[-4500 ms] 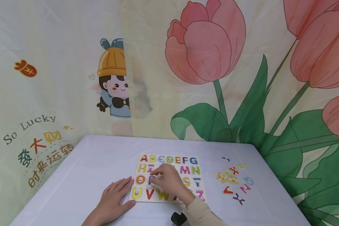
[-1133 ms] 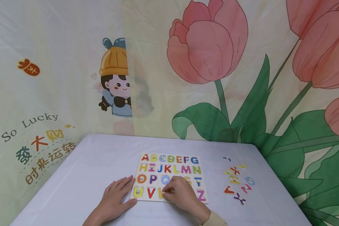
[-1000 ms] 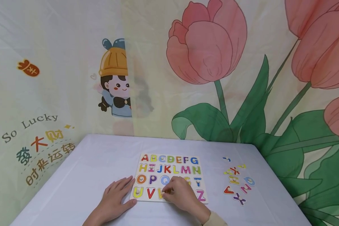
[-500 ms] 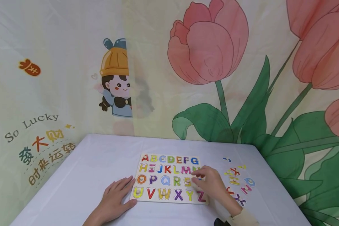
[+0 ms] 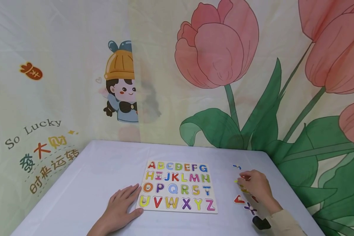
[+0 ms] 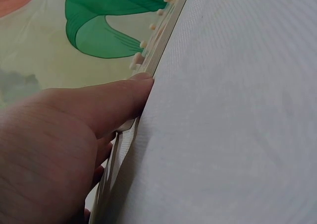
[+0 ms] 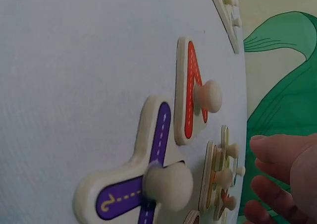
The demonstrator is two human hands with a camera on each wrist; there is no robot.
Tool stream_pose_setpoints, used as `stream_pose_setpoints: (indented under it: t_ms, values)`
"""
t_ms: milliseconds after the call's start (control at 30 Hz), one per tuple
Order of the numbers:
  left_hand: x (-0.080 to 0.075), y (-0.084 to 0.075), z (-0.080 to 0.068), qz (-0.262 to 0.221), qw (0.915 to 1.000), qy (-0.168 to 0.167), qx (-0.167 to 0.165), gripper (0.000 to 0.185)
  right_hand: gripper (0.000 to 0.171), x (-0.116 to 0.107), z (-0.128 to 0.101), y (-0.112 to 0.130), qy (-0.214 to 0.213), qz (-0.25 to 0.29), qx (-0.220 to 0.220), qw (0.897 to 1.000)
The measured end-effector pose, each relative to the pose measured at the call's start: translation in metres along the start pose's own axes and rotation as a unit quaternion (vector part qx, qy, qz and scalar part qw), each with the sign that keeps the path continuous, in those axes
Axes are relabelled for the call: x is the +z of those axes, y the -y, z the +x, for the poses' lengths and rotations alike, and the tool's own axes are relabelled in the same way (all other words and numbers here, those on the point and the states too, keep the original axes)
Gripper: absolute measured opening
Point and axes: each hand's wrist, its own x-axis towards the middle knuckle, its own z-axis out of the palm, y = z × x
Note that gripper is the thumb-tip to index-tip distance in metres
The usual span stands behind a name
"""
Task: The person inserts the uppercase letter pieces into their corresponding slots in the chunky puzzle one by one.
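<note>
My left hand (image 5: pixel 122 205) rests on the table at the left side of the white alphabet puzzle board (image 5: pixel 180 211), fingers straight; in the left wrist view its thumb (image 6: pixel 119 97) touches the board's edge (image 6: pixel 166 38). Several knobbed letters sit in the board, among them a yellow W (image 5: pixel 171 203). My right hand (image 5: pixel 256 185) is over the loose letter pieces on the right, fingers loosely bent around a red letter (image 5: pixel 246 178). In the right wrist view the right fingers (image 7: pixel 277 149) hold nothing and stand apart from the wooden knobs.
Nearest the front of the loose group lie a red V piece (image 5: pixel 239 199) and a purple X piece (image 5: pixel 250 208). A small blue piece (image 5: pixel 237 167) lies at the back. The black wrist camera (image 5: pixel 261 223) hangs below the right wrist. A printed curtain (image 5: pixel 165 98) stands behind the table.
The W piece has gone from the loose group into the board's bottom row. My right hand has let go of it and moved right, over the loose letters. The left hand has stayed put.
</note>
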Motion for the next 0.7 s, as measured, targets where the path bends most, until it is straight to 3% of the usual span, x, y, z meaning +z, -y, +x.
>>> stream_pose_setpoints:
  t_ms: [267, 700]
  values:
    - [0.001, 0.001, 0.0, 0.002, 1.0, -0.003, 0.003, 0.084, 0.022, 0.007, 0.004, -0.005, 0.014, -0.001, 0.026, 1.0]
    - [0.002, 0.001, 0.0, -0.003, 1.0, -0.001, 0.0, 0.084, 0.015, 0.014, 0.003, -0.004, 0.009, 0.002, 0.014, 1.0]
